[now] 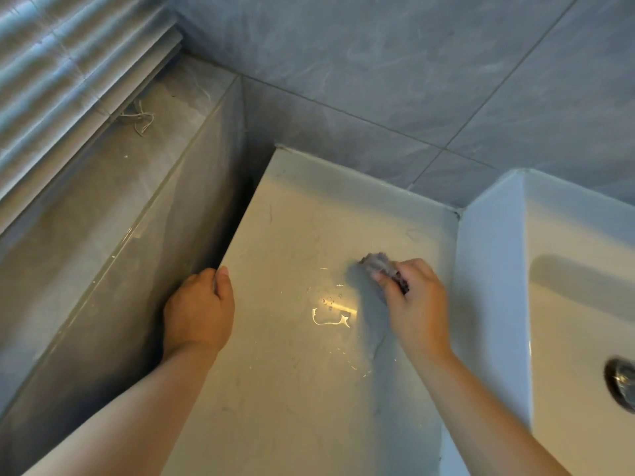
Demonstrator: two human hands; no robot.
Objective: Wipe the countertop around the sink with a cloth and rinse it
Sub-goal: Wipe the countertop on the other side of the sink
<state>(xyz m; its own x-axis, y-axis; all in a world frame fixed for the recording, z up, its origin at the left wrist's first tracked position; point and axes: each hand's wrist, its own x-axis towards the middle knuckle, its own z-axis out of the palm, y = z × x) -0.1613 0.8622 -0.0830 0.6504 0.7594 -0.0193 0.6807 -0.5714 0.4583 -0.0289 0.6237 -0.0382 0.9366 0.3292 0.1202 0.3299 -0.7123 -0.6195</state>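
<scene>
A pale, glossy countertop [292, 389] fills the middle of the view, with wet streaks and droplets [331, 314] shining on it. My right hand [415, 304] grips a small grey, fuzzy cloth [379, 264] and holds it against the counter just left of the sink. The white raised sink [494, 304] stands at the right, its drain [623, 383] showing at the frame edge. My left hand [199, 310] holds the counter's left edge, thumb on top and fingers curled over the side. Most of the cloth is hidden inside my right hand.
A grey tiled ledge [103, 218] runs along the left, lower than the window blinds [68, 70], with a tangle of blind cord [139, 118] on it. A dark gap [240, 218] separates ledge and counter. Grey tiled wall [412, 80] rises behind.
</scene>
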